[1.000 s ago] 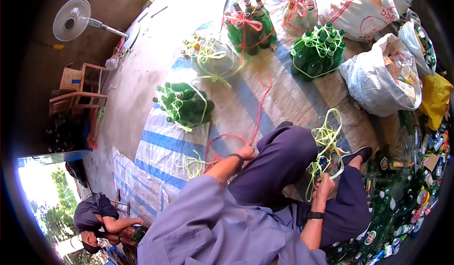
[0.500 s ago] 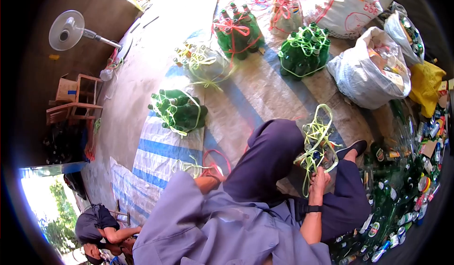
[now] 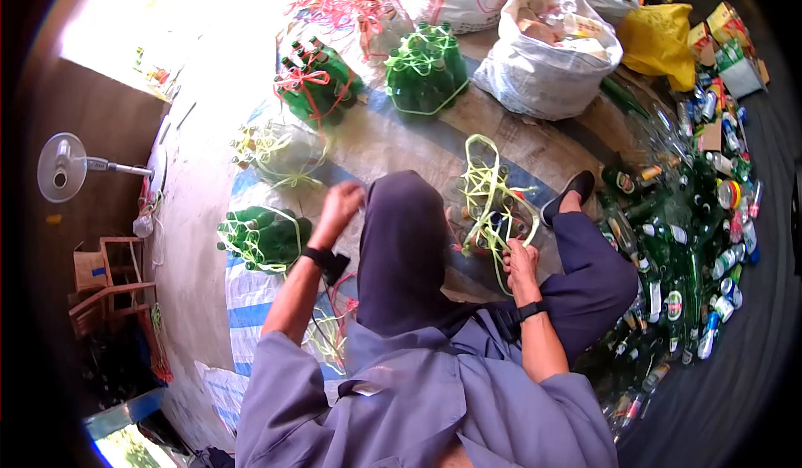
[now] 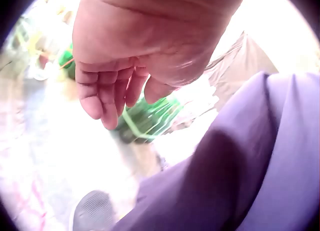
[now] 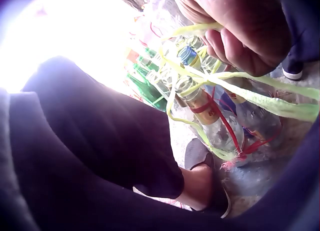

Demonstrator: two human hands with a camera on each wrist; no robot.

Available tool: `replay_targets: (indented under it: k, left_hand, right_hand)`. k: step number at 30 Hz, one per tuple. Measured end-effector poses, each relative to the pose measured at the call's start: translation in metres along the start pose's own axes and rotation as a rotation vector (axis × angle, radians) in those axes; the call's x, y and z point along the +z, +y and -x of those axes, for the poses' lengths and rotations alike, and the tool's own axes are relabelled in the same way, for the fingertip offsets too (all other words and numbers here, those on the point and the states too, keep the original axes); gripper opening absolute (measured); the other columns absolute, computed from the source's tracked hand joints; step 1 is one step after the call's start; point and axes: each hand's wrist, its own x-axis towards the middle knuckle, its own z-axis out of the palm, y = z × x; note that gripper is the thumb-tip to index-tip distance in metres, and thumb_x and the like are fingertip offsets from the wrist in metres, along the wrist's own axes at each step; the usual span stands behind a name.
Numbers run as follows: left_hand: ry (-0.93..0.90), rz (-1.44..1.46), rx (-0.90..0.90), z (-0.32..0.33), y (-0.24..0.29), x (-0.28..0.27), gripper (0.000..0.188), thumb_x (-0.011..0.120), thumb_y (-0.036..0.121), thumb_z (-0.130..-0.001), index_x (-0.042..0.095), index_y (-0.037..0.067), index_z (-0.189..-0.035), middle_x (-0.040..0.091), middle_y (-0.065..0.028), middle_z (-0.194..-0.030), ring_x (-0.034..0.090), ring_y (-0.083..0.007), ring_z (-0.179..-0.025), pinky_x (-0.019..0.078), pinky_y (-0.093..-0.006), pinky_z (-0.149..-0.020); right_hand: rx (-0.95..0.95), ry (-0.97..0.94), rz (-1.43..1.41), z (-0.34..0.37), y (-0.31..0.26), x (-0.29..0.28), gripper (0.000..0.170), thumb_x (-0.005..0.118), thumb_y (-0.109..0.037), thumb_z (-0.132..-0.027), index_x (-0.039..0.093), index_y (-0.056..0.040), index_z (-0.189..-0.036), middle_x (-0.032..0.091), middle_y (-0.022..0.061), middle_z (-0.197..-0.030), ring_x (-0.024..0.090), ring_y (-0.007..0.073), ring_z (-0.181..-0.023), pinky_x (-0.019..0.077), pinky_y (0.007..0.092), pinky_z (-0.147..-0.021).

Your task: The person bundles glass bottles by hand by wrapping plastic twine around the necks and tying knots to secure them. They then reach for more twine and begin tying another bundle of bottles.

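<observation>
Between the person's legs stands a bundle of clear glass bottles (image 5: 225, 126), tied with red string and yellow-green plastic twine. My right hand (image 3: 522, 267) is close above the bottle necks. Its curled fingers grip a strand of the yellow-green twine (image 5: 280, 102), and a loop of it rises over the bundle. My left hand (image 3: 341, 205) is in the air beside the raised knee, with a dark band at the wrist. In the left wrist view its fingers (image 4: 107, 98) hang loosely bent and hold nothing.
Tied green bottle bundles (image 3: 263, 238) and a clear bottle bundle (image 3: 280, 152) stand on the striped sheet ahead and left. White sacks (image 3: 547, 67) are at the far right, beside a yellow bag (image 3: 660, 46). Loose bottles and cans (image 3: 668, 242) are heaped on the right.
My left hand has let go of the red string and has come up beside the knee. My right hand keeps its grip on the twine. The head view has turned to the right.
</observation>
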Motion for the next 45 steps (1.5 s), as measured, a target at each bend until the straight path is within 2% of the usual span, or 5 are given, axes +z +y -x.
replay_targets:
  k: [6,13,23,34,45]
  left_hand:
    - [-0.032,0.158,0.277,-0.027,0.206,-0.003,0.021,0.058,0.016,-0.097,0.066,-0.003,-0.102,0.069,-0.0061,-0.095,0.064,-0.0115,-0.08,0.0506,-0.0262,-0.073]
    - [-0.439,-0.474,0.555,-0.01,0.281,0.08,0.026,0.068,0.019,-0.087,0.067,0.001,-0.105,0.069,-0.0185,-0.094,0.069,-0.0295,-0.086,0.0544,-0.04,-0.077]
    - [-0.499,-0.882,0.714,-0.02,0.17,0.194,0.052,0.07,0.031,-0.08,0.058,0.004,-0.124,0.056,-0.0205,-0.127,0.055,-0.0368,-0.118,0.0462,-0.0449,-0.098]
    - [-0.478,-0.966,0.567,-0.03,0.146,0.21,0.076,0.074,0.034,-0.076,0.045,0.004,-0.14,0.043,-0.0243,-0.142,0.047,-0.0393,-0.128,0.0421,-0.0465,-0.104]
    - [-0.426,-1.007,0.648,-0.028,0.131,0.23,0.076,0.077,0.04,-0.066,0.054,0.005,-0.13,0.044,-0.0249,-0.137,0.045,-0.0411,-0.126,0.042,-0.0517,-0.1]
  right_hand:
    - [0.136,0.042,-0.07,0.017,-0.01,-0.01,0.013,0.062,-0.016,-0.086,0.056,-0.0053,-0.081,0.058,0.0051,-0.069,0.048,0.0084,-0.048,0.0343,0.0215,-0.037]
    - [0.045,0.088,-0.157,0.027,-0.014,-0.013,0.015,0.065,-0.017,-0.084,0.058,-0.0047,-0.081,0.054,0.0035,-0.068,0.048,0.0094,-0.049,0.0347,0.0213,-0.037]
    - [-0.19,0.125,-0.085,0.051,-0.058,-0.037,0.054,0.072,-0.029,-0.085,0.057,-0.0003,-0.128,0.061,0.0021,-0.092,0.057,0.0091,-0.075,0.0455,0.0221,-0.055]
    - [-0.723,-0.215,0.038,0.088,-0.197,-0.021,0.021,0.061,-0.011,-0.094,0.064,0.0032,-0.109,0.069,0.0033,-0.09,0.062,0.0062,-0.074,0.0481,0.0189,-0.061]
    - [-0.648,-0.734,-0.237,0.146,-0.233,-0.044,0.02,0.057,-0.006,-0.093,0.065,0.0053,-0.107,0.068,0.0131,-0.096,0.06,0.0118,-0.071,0.0458,0.0184,-0.062]
